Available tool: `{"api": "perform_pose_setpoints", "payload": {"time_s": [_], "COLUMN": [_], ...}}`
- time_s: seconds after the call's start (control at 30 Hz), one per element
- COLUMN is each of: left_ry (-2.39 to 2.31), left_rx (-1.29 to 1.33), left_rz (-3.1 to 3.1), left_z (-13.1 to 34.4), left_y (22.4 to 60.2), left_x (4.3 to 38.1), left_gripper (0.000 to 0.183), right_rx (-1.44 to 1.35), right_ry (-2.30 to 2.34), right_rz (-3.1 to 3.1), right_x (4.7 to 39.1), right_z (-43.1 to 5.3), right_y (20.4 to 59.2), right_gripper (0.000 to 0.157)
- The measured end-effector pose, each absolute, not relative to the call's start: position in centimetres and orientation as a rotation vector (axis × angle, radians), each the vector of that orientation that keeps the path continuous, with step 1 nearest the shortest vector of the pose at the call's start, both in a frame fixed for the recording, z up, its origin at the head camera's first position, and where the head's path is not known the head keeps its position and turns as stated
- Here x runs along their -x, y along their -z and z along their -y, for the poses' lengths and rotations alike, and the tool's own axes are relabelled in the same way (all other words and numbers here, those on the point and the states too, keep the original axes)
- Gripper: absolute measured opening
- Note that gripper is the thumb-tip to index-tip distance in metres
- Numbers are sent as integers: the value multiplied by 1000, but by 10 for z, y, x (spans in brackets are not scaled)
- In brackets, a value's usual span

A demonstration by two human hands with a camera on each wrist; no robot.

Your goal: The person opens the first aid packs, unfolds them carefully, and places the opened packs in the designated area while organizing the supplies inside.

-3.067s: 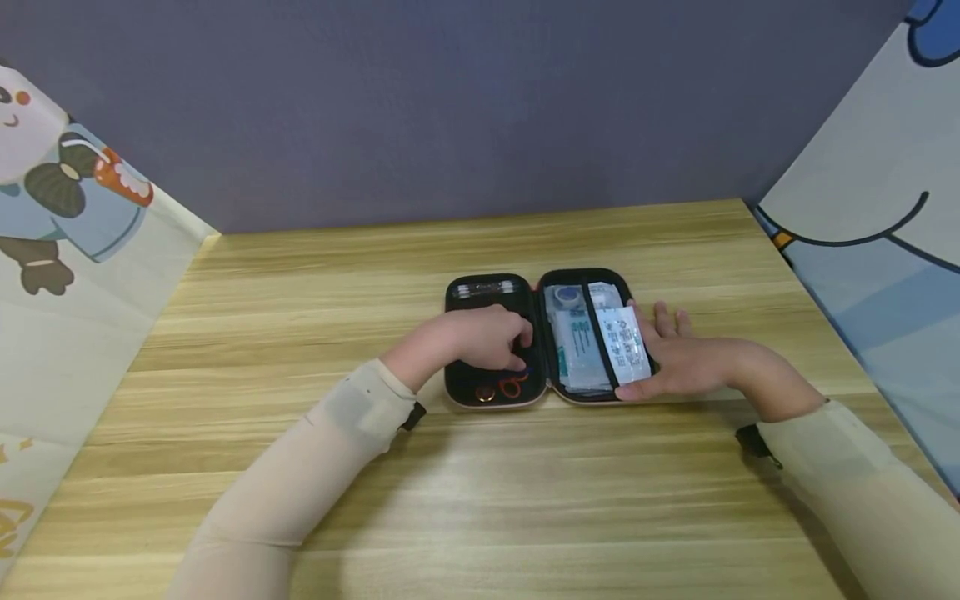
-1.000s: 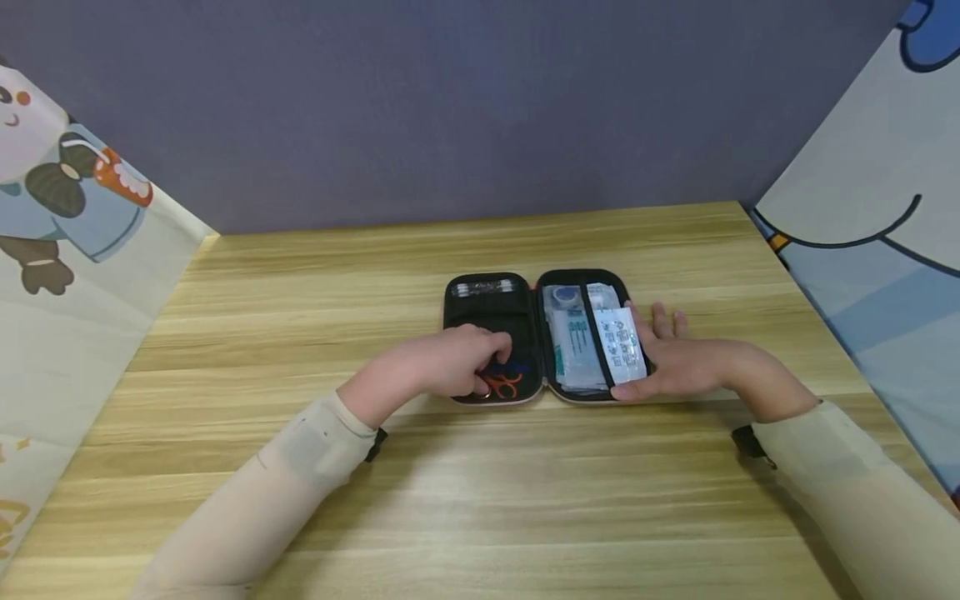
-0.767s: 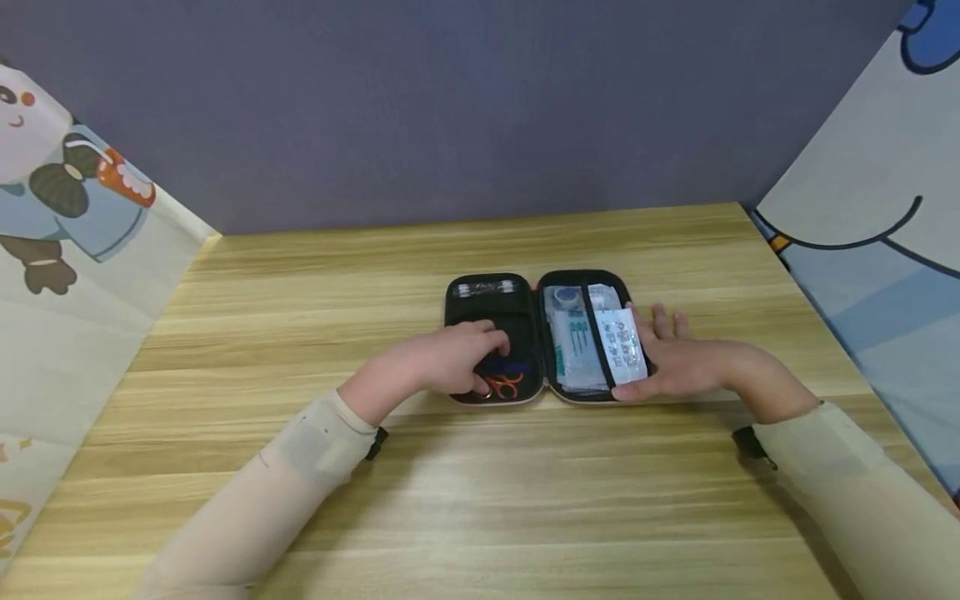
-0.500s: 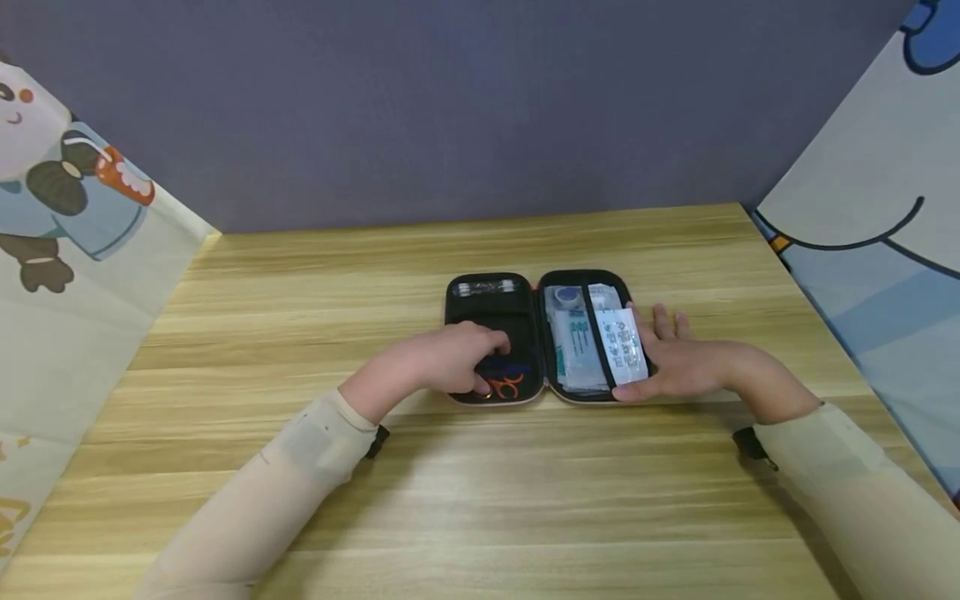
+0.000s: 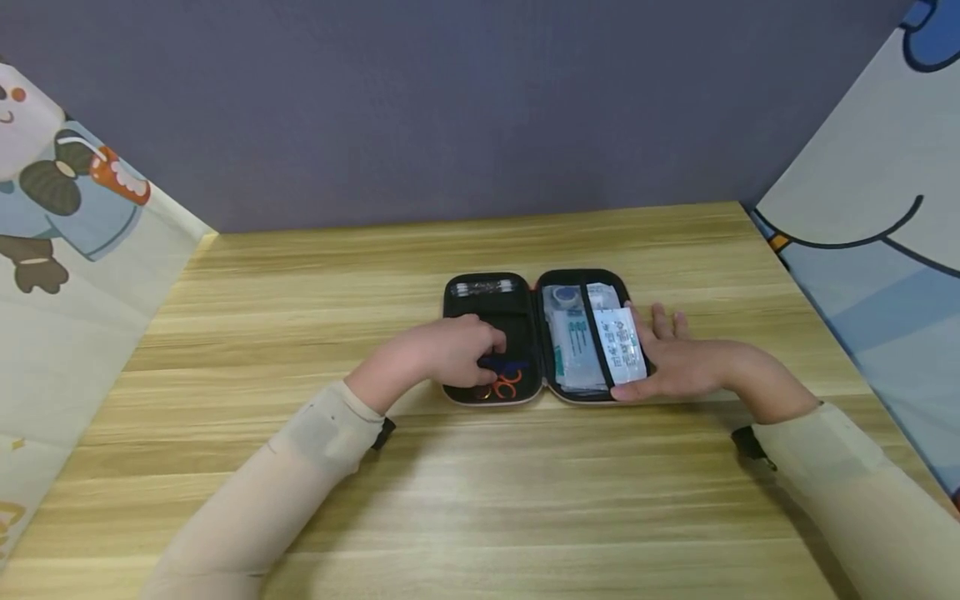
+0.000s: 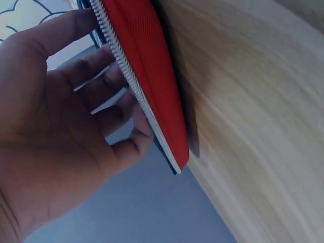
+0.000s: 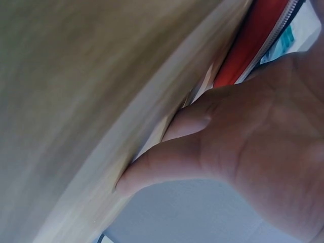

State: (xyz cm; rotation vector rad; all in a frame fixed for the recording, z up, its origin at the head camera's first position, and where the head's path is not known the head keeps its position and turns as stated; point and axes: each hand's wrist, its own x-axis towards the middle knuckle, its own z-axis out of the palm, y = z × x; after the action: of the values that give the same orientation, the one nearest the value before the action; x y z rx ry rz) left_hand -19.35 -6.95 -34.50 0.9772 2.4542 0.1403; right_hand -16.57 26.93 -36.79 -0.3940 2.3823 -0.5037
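Note:
A black-lined case with a red outer shell (image 6: 147, 66) lies unfolded on the table. My left hand (image 5: 453, 350) reaches over its left half (image 5: 491, 321), fingers loosely bent and apart. The thumb is right by the orange-handled scissors (image 5: 508, 383); the left wrist view hides the fingertips behind the zipper edge (image 6: 131, 76). My right hand (image 5: 682, 367) steadies the right half with its fingers spread along the outer side. Its thumb lies at the near corner, beside a white printed packet (image 5: 621, 343) under a black strap (image 5: 597, 337).
Cotton swabs (image 5: 483, 287) sit in the far pocket of the left half. Clear bags with white contents (image 5: 573, 346) and a blue-and-white roll (image 5: 566, 296) fill the right half. The wooden table (image 5: 480, 492) meets a grey-blue back panel (image 5: 480, 108).
My left hand has drawn back to the left since the oldest frame, uncovering more of the scissors' orange handles, then shifted slightly away from me. My right hand stays in place.

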Motion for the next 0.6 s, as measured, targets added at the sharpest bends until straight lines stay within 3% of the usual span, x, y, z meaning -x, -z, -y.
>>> {"api": "perform_pose_setpoints", "payload": {"time_s": [0.6], "left_ry": [-165], "left_rx": [-994], "left_rz": [-2506], "left_z": [73], "left_y": [354], "left_x": [192], "left_gripper": [38], "right_rx": [393], "right_ry": [477], "right_rz": [-2391], "right_x": [171], "right_z": [-266], "right_y": [369], "right_gripper": [141]}}
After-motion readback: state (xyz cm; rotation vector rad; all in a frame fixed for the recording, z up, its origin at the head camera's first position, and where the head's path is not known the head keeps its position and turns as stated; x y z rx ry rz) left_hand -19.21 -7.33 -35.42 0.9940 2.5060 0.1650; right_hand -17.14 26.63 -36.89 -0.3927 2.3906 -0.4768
